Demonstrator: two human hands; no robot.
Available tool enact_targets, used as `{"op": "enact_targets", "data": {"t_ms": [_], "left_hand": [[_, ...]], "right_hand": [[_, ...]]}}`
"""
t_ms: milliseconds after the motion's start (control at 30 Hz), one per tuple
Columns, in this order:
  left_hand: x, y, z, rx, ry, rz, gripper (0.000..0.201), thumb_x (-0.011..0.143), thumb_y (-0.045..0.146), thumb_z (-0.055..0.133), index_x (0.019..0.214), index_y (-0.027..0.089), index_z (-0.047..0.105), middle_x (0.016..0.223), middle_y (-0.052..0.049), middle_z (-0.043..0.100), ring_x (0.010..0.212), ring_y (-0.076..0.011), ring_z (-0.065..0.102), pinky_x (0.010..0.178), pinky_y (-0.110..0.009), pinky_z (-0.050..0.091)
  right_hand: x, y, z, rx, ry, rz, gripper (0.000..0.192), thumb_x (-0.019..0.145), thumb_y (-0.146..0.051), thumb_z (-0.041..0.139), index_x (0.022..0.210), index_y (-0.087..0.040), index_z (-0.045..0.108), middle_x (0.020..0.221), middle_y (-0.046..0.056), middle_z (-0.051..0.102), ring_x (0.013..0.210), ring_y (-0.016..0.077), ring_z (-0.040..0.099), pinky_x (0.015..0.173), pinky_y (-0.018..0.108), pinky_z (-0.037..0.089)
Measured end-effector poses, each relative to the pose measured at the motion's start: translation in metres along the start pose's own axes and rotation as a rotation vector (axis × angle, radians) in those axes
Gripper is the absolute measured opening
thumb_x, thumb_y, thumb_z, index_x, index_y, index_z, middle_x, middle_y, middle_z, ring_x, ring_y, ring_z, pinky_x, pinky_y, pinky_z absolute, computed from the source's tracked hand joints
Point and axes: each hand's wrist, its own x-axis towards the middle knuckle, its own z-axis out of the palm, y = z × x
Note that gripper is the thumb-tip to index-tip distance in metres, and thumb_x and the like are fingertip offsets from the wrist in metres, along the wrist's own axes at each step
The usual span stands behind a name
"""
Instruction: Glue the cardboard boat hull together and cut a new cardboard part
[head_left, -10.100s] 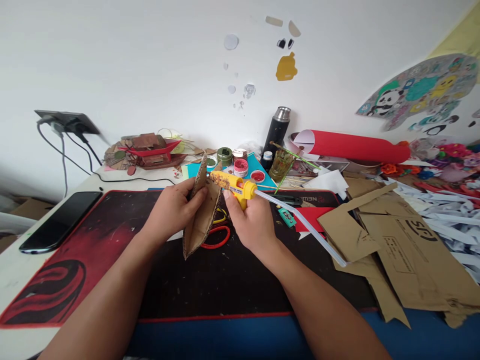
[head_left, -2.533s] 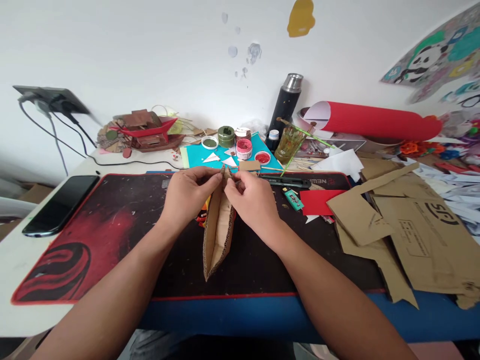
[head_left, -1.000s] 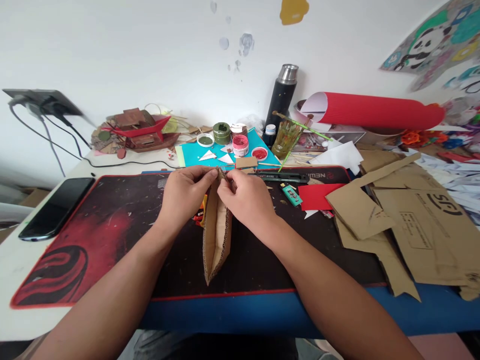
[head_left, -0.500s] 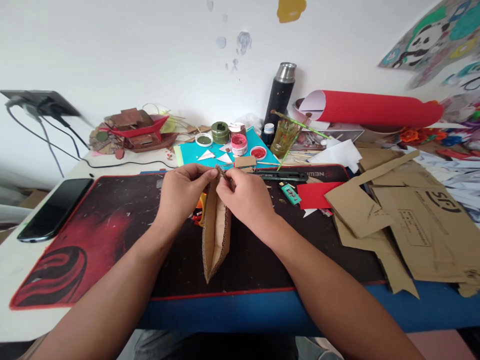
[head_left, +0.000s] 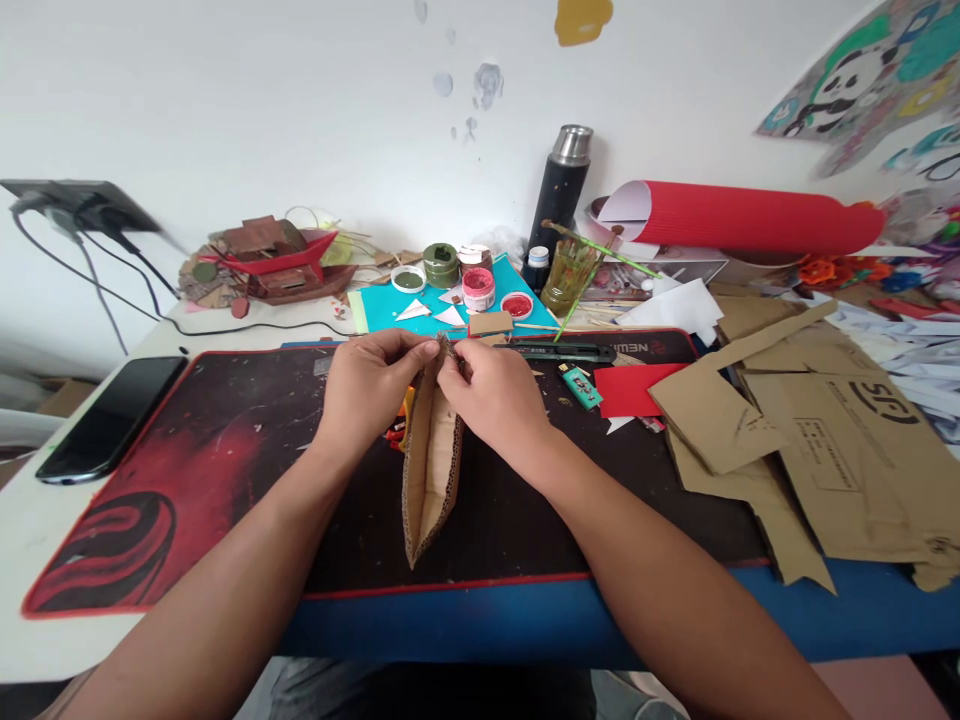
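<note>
Between my hands is a narrow cardboard boat hull (head_left: 431, 470), open on top, its pointed near end facing me. My left hand (head_left: 371, 385) pinches the left wall at the far end between thumb and fingers. Opposite it, my right hand (head_left: 491, 400) grips the right wall at that same end, fingers curled inside and partly hidden. Behind the hull, partly covered by it and my left hand, lies a yellow and red object (head_left: 401, 425) whose kind I cannot make out. The hull is above the black and red desk mat (head_left: 525, 540).
Beyond my hands lie a utility knife (head_left: 562, 351), paint jars (head_left: 478, 290) and a jar of brushes (head_left: 566, 280). Cardboard sheets (head_left: 847, 480) and red paper (head_left: 634, 390) are at right, a phone (head_left: 112, 420) at left. A model boat (head_left: 277, 260) stands back left.
The hull's far end has shifted very slightly right with my right hand, and its walls look slightly wider apart. Both hands keep their hold.
</note>
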Motion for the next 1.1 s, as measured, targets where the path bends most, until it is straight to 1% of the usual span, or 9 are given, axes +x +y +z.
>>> {"op": "enact_targets", "data": {"t_ms": [133, 333, 600, 767, 867, 967, 1100], "left_hand": [[0.0005, 0.0005, -0.0028, 0.058, -0.018, 0.009, 0.023, 0.089, 0.041, 0.07, 0.085, 0.024, 0.086, 0.076, -0.001, 0.081, 0.07, -0.0209, 0.07, 0.065, -0.03, 0.054], [-0.0006, 0.0048, -0.0051, 0.109, -0.012, 0.032, 0.02, 0.089, 0.035, 0.07, 0.09, 0.027, 0.088, 0.09, -0.001, 0.086, 0.082, -0.0248, 0.077, 0.075, -0.032, 0.059], [-0.0005, 0.0001, -0.0038, 0.127, -0.026, 0.069, 0.022, 0.09, 0.032, 0.068, 0.095, 0.028, 0.089, 0.103, -0.002, 0.087, 0.094, -0.0287, 0.08, 0.087, -0.036, 0.061], [-0.0005, -0.0006, -0.0043, 0.144, -0.043, 0.09, 0.023, 0.091, 0.031, 0.066, 0.096, 0.028, 0.089, 0.106, -0.001, 0.087, 0.1, -0.0293, 0.08, 0.093, -0.037, 0.061], [-0.0004, -0.0012, -0.0042, 0.142, -0.049, 0.112, 0.024, 0.091, 0.029, 0.066, 0.097, 0.029, 0.089, 0.107, -0.001, 0.087, 0.101, -0.0288, 0.08, 0.093, -0.036, 0.061], [-0.0004, -0.0021, -0.0035, 0.145, -0.059, 0.13, 0.025, 0.092, 0.028, 0.065, 0.098, 0.028, 0.089, 0.107, -0.002, 0.087, 0.101, -0.0295, 0.08, 0.092, -0.036, 0.062], [-0.0012, -0.0027, -0.0028, 0.177, -0.077, 0.138, 0.029, 0.093, 0.028, 0.062, 0.105, 0.028, 0.089, 0.11, -0.001, 0.086, 0.105, -0.0294, 0.079, 0.095, -0.037, 0.062]], "right_hand": [[-0.0003, 0.0005, 0.0001, 0.011, 0.001, -0.006, 0.028, 0.101, -0.025, 0.058, 0.073, -0.022, 0.064, 0.068, 0.003, 0.069, 0.062, 0.0194, 0.059, 0.059, 0.034, 0.025], [0.0015, 0.0007, -0.0014, 0.045, -0.013, 0.0, 0.029, 0.1, -0.024, 0.059, 0.071, -0.022, 0.065, 0.066, 0.002, 0.067, 0.059, 0.0182, 0.056, 0.058, 0.033, 0.025], [0.0023, 0.0012, -0.0004, 0.052, -0.024, -0.003, 0.031, 0.098, -0.023, 0.06, 0.067, -0.023, 0.059, 0.063, 0.001, 0.063, 0.058, 0.018, 0.053, 0.057, 0.034, 0.023], [0.0022, 0.0014, -0.0006, 0.041, -0.038, -0.005, 0.031, 0.099, -0.023, 0.06, 0.067, -0.022, 0.061, 0.063, 0.001, 0.065, 0.058, 0.018, 0.054, 0.058, 0.034, 0.023], [0.0017, 0.0013, -0.0004, 0.046, -0.046, -0.003, 0.03, 0.098, -0.023, 0.059, 0.068, -0.022, 0.062, 0.064, 0.001, 0.066, 0.058, 0.0179, 0.053, 0.058, 0.034, 0.023], [0.0011, 0.0017, 0.0005, 0.053, -0.047, 0.001, 0.03, 0.098, -0.023, 0.06, 0.068, -0.022, 0.062, 0.064, 0.001, 0.064, 0.057, 0.0175, 0.05, 0.058, 0.034, 0.023], [0.0008, 0.0027, 0.0021, 0.052, -0.04, -0.003, 0.03, 0.097, -0.023, 0.06, 0.067, -0.022, 0.058, 0.062, 0.0, 0.061, 0.057, 0.0164, 0.046, 0.059, 0.034, 0.021]]}}
